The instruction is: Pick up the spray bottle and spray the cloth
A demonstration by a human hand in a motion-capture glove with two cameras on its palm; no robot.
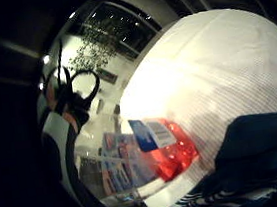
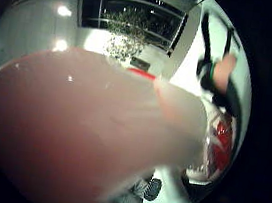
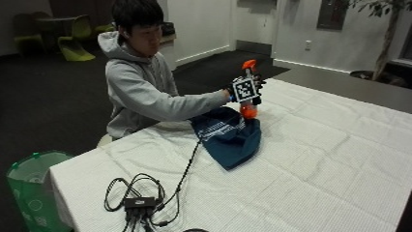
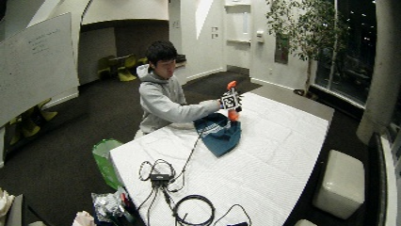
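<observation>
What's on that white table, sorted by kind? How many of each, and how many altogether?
Spray bottle, orange, held up in the gloved right hand: 1
Cloth, dark blue: 1
Cable bundle with a small black box: 1
Coiled black cable at the table's near edge: 1
Total: 4

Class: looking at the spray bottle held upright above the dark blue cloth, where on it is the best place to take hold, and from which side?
Grip the spray bottle round its narrow neck, just under the orange head, where the right hand holds it now. It stands upright, so come from the side, behind the nozzle, leaving a finger for the trigger. The orange body below looks wider, harder to wrap. The cloth lies beneath on the table.
</observation>
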